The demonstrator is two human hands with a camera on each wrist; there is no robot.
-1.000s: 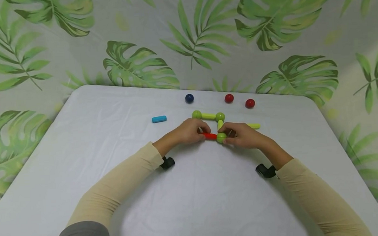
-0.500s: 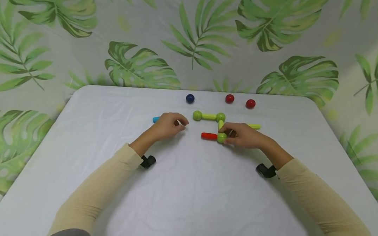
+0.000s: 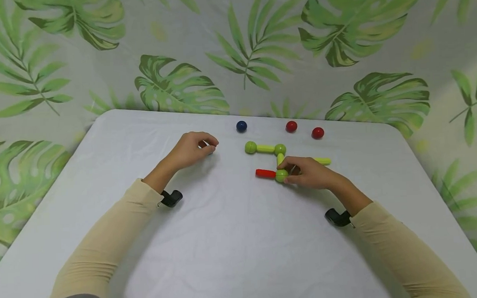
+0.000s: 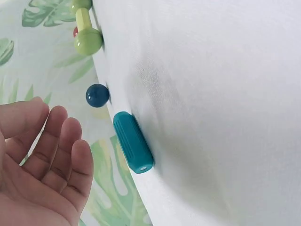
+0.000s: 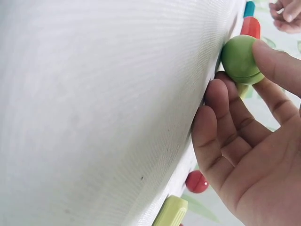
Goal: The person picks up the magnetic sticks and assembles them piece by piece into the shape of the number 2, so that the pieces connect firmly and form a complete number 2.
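Holds the left hand (image 3: 192,149) at left, loosely curved with an empty grip, probably to suit the slim, ribbed teal plastic stick (image 4: 133,142) nearby on the white-clothed table (image 3: 226,238). Farther right, has the ribbed red plastic stick (image 3: 265,173) against a glossy green plastic ball (image 3: 281,176); pinches that ball in the right hand (image 3: 305,172), likely to steady the adjoining yellow-green plastic stick (image 3: 280,158).

From the person's bare left hand (image 3: 190,150), I have room across the white cloth-covered table (image 3: 226,238) at 5 o'clock; a glossy dark-blue ball (image 3: 241,126) obstructs 2 o'clock, a lime-green ball-and-stick chain (image 3: 265,149) 3.
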